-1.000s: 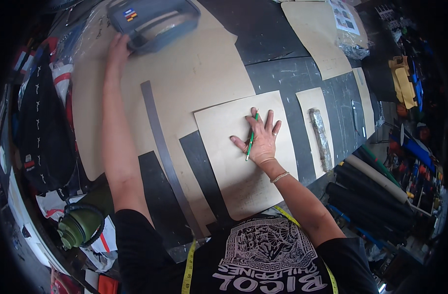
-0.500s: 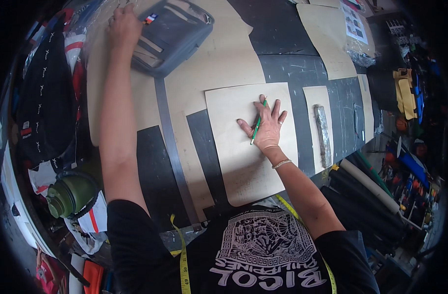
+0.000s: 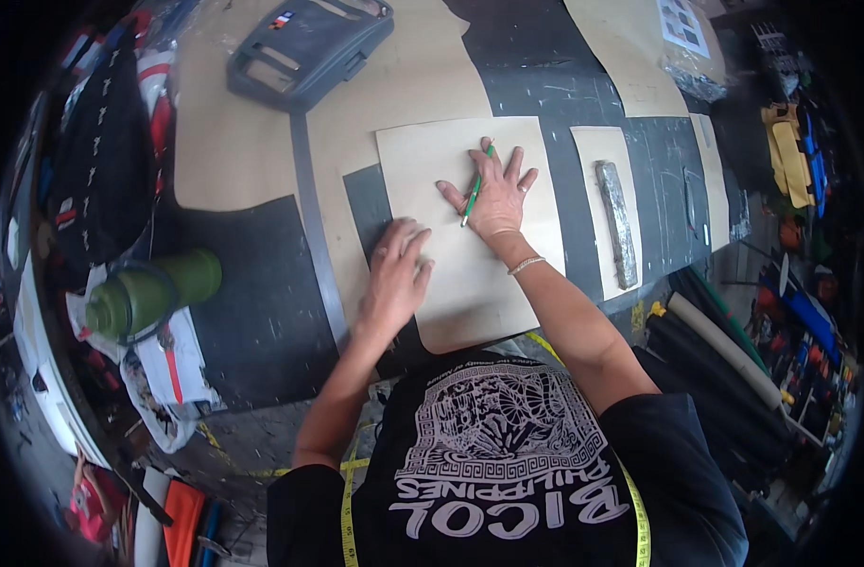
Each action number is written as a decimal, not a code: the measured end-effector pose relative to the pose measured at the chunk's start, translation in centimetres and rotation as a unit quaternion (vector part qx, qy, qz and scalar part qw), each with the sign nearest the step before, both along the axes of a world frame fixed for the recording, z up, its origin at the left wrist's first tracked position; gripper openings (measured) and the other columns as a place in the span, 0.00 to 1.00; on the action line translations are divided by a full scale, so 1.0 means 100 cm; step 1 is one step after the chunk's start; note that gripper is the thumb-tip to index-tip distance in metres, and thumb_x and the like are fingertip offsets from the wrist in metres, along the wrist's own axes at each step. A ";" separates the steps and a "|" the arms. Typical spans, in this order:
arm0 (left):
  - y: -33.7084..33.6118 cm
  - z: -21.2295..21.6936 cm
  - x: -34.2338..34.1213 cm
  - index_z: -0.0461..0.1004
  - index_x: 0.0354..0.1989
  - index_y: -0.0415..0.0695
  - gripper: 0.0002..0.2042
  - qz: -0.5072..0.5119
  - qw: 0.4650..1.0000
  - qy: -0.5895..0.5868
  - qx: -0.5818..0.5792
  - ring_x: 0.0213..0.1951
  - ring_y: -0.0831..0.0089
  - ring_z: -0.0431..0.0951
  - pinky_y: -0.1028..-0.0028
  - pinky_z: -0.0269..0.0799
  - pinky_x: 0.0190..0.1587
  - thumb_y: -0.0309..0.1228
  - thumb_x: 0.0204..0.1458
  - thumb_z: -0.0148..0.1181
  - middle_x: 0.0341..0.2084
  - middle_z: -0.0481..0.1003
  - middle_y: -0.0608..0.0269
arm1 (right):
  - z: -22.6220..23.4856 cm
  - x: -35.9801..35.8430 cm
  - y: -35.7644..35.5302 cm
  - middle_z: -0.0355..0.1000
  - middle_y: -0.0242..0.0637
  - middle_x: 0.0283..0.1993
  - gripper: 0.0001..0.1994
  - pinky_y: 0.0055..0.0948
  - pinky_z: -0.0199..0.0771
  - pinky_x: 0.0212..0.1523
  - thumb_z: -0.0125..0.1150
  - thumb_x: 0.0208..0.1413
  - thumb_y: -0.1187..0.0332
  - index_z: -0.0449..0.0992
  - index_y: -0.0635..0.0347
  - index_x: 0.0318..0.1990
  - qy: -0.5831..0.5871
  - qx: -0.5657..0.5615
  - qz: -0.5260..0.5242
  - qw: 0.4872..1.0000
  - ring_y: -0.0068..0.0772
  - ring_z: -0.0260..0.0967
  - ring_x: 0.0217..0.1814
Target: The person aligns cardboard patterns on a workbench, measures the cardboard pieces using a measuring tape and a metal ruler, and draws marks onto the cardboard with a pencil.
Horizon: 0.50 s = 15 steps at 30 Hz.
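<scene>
Paper sheet (image 3: pixel 489 298) held down by a spread right hand (image 3: pixel 495 198)

The sheet lies on the dark table (image 3: pixel 252 274), directly before the person, its upper left overlapping larger brown paper (image 3: pixel 413 76). The right hand is palm down, fingers fanned wide, with a green pencil (image 3: pixel 475 189) tucked among them. The left hand (image 3: pixel 394 274), blurred, is loosely bent at the sheet's left edge and appears to grip nothing; contact cannot be told. For a steady hold, pressure is best spread across palm and fingertips, the pencil's point kept off the surface and the free edge checked for curl. Counted: two hands, one pencil, one wrapped bar (image 3: pixel 617 227) on the narrow paper strip at right, one long grey strip (image 3: pixel 320 227), one grey case (image 3: pixel 314 57), one green bottle (image 3: pixel 153 295).
</scene>
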<state>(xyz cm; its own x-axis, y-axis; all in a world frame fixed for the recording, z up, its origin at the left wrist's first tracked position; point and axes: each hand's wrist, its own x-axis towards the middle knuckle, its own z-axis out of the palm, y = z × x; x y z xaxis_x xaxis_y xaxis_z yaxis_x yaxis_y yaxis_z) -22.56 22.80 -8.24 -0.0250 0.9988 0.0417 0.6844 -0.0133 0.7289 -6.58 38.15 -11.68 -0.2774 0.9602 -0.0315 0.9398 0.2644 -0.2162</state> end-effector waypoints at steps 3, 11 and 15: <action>-0.035 -0.014 0.034 0.65 0.66 0.35 0.29 0.004 0.999 0.046 -0.008 0.72 0.45 0.58 0.50 0.57 0.72 0.31 0.57 0.64 0.68 0.61 0.44 | 0.002 0.001 -0.002 0.53 0.33 0.80 0.45 0.78 0.26 0.74 0.60 0.52 0.28 0.67 0.51 0.68 0.022 0.009 0.006 1.000 0.68 0.30 0.83; -0.040 -0.028 0.067 0.57 0.73 0.38 0.34 0.026 0.974 0.210 -0.083 0.77 0.48 0.50 0.50 0.48 0.76 0.42 0.64 0.58 0.75 0.52 0.42 | -0.029 0.036 0.013 0.60 0.38 0.75 0.28 0.82 0.30 0.71 0.59 0.63 0.48 0.68 0.54 0.65 0.251 0.030 0.032 0.967 0.58 0.46 0.80; -0.046 -0.032 0.069 0.56 0.74 0.39 0.34 0.054 0.967 0.230 -0.098 0.77 0.49 0.47 0.50 0.46 0.77 0.44 0.65 0.55 0.76 0.49 0.44 | 0.004 0.047 -0.017 0.76 0.51 0.56 0.15 0.56 0.65 0.64 0.52 0.70 0.66 0.70 0.58 0.61 0.443 0.012 0.103 0.891 0.55 0.73 0.59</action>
